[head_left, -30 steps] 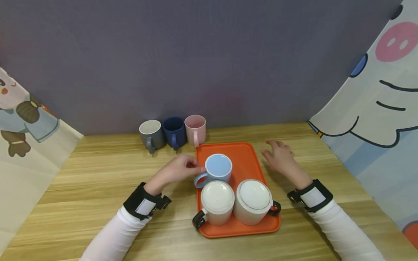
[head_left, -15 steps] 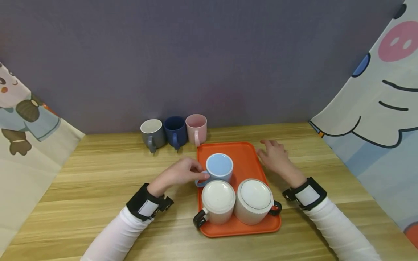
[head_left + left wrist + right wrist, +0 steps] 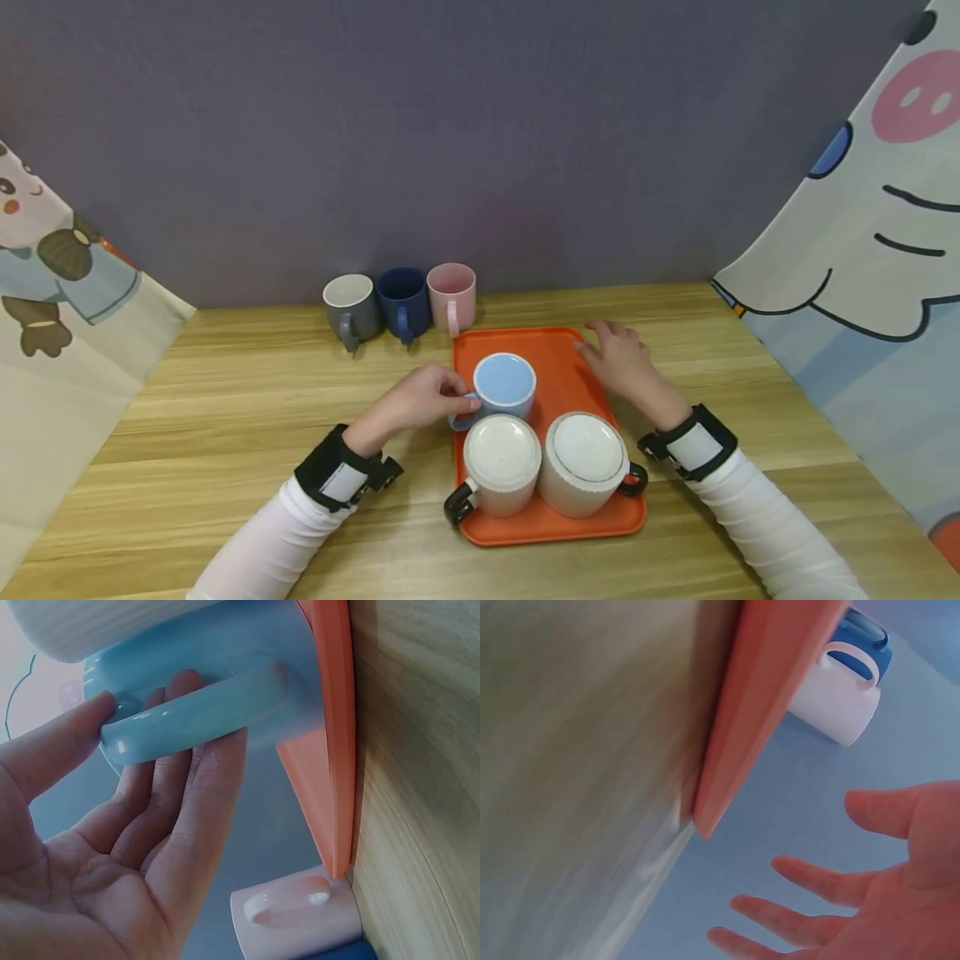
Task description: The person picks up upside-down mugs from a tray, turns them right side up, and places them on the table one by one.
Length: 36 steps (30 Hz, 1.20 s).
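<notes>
A light blue mug [image 3: 504, 379] stands on the left side of the orange tray [image 3: 555, 350], its handle turned left. My left hand [image 3: 420, 396] pinches that handle; in the left wrist view the thumb lies at its upper end, with the fingers curled behind and under the handle [image 3: 195, 712]. Over the tray's right edge hovers my right hand [image 3: 618, 358], fingers spread and holding nothing. The right wrist view shows its palm and loose fingers beside the tray's rim [image 3: 739, 735]. Two white mugs with black handles, one left [image 3: 501, 454] and one right [image 3: 587, 450], fill the tray's near half.
Behind the tray, a grey mug [image 3: 351, 308], a navy mug [image 3: 403, 302] and a pink mug [image 3: 452, 296] stand in a row against the grey partition [image 3: 480, 150]. The pink one is close to the tray's far left corner. Printed cloths hang at both sides of the wooden table [image 3: 247, 392].
My left hand has moved slightly right and closed its fingers on the light blue mug's handle. My right hand has shifted left, from beside the tray to over its right edge.
</notes>
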{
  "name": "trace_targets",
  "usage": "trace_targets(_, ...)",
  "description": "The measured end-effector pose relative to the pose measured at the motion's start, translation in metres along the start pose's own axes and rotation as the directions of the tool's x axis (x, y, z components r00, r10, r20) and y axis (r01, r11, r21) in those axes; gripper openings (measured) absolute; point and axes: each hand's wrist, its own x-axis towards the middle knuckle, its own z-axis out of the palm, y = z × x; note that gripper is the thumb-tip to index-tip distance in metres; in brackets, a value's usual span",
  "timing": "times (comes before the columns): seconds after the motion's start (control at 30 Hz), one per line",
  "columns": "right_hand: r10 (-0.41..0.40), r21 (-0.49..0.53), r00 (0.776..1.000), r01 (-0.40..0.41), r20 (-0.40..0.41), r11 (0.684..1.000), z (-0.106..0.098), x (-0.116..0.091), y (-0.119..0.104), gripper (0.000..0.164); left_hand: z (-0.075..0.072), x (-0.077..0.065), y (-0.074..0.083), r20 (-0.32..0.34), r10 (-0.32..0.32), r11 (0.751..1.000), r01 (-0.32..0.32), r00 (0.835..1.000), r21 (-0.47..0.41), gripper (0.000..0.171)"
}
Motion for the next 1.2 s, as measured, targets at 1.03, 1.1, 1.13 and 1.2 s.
trace_targets(1.03, -0.053, 0.06, 0.999, 0.052, 0.011, 0.997, -0.007, 0.01, -0.033, 0.054, 0.012, 0.003, 0.001, -0.154, 0.094, 0.984, -0.067, 0.984, 0.168, 0.019)
trace_targets(1.1, -0.046, 0.059, 0.999, 0.046, 0.012, 0.997, -0.008, 0.011, -0.033, 0.054, 0.012, 0.003, 0.002, -0.162, 0.097, 0.983, -0.069, 0.982, 0.169, 0.019)
trace_targets(1.13, -0.044, 0.061, 0.999, 0.044, 0.011, 0.997, -0.008, 0.011, -0.033, 0.054, 0.012, 0.003, 0.003, -0.166, 0.096, 0.984, -0.068, 0.981, 0.167, 0.018)
trace_targets(1.2, -0.04, 0.065, 0.999, 0.039, 0.014, 0.997, -0.009, 0.011, -0.033, 0.053, 0.011, 0.002, 0.004, -0.172, 0.096, 0.984, -0.068, 0.98, 0.162, 0.018)
